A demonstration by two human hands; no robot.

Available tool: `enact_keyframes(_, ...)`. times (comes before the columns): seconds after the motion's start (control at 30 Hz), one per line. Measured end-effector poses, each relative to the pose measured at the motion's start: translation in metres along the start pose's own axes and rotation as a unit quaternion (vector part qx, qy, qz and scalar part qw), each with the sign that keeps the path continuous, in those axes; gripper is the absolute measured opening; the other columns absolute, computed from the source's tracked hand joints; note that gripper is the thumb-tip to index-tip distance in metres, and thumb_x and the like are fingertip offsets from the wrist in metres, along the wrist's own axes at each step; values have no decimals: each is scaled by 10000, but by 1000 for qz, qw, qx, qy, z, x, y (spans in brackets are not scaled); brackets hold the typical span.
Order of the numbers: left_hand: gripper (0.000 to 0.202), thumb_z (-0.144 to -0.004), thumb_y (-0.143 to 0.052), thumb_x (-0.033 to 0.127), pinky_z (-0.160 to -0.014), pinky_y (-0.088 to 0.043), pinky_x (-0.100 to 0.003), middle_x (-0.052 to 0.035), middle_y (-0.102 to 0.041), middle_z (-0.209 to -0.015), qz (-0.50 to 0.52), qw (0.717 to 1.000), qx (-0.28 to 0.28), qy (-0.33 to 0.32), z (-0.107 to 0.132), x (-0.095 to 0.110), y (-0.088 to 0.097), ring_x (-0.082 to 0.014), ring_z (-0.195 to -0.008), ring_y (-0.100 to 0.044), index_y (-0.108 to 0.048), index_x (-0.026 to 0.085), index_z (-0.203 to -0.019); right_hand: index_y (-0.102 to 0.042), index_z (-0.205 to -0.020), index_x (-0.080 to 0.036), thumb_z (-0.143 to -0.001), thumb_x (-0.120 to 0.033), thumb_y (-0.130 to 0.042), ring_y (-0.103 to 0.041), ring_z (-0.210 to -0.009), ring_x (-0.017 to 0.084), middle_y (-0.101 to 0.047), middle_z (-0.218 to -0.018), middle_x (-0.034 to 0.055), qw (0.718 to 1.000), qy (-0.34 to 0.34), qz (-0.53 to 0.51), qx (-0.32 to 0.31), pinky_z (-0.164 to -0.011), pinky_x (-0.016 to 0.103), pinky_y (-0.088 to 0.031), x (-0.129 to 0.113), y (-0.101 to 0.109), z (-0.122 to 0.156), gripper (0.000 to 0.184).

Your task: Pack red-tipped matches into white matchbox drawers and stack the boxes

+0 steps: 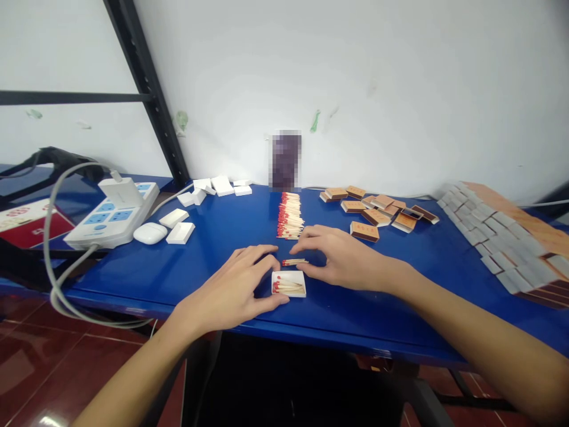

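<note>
A small white matchbox tray with several red-tipped matches in it lies near the front of the blue table. My left hand rests against the tray's left side, thumb along its front edge, fingers bent. My right hand sits to the tray's right, its fingers pinching a small bundle of matches just above the tray. A long pile of loose matches lies behind the hands.
Orange matchbox sleeves are scattered at the back right, and a large stack of boxes sits at the far right. Empty white trays lie at the back left beside a power strip, its cable and a white earbud case.
</note>
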State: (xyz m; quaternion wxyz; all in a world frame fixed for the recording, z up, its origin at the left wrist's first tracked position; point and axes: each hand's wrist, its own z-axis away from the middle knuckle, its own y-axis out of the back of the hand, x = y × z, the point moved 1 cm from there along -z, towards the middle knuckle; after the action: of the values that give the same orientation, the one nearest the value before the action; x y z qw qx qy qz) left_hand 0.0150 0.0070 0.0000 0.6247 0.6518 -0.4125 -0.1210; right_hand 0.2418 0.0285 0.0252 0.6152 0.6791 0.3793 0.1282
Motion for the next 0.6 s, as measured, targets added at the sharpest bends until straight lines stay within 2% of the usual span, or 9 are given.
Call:
enact_keyframes(0.1, 360, -954, -509, 552, -1054, -417, -495, -100, -420, -1508, 1, 1000, -5, 4, 1, 1, 1, -315, -1331, -447, -562, 241, -1127, -734, -1025, -182, -930, -322, -598, -595, -912, 215, -681, -962, 79, 999, -14, 13, -43, -783, 333, -426, 8, -4, -3, 217)
enact_keyframes(0.27, 321, -1026, -369, 490, -1075, -390, -502, -112, -403, -1515, 8, 1000, 1, 12, 2, 4, 4, -293, -1357, -432, -515, 236, -1157, -708, -930, -168, -895, -193, -589, -568, -794, 165, -664, -862, 46, 998, -30, -19, -60, -690, 280, -392, 9, -8, -6, 126)
enact_keyframes(0.43, 316, -1001, -443, 499, -1048, -413, -474, -107, -472, -1455, 1, 1000, 11, 6, 0, 2, 2, -296, -1334, -453, -513, 239, -1166, -623, -846, -166, -856, -210, -599, -536, -725, 148, -633, -827, 34, 993, -80, -28, -83, -638, 264, -369, 7, -6, -5, 51)
enact_keyframes(0.6, 393, -955, -522, 543, -1041, -415, -462, -97, -518, -1408, -25, 1000, -5, 1, -1, 0, -1, -293, -1272, -487, -555, 225, -1185, -507, -748, -187, -879, -235, -554, -460, -650, 134, -582, -759, 13, 991, -99, 14, -92, -586, 261, -316, 9, -5, -3, 147)
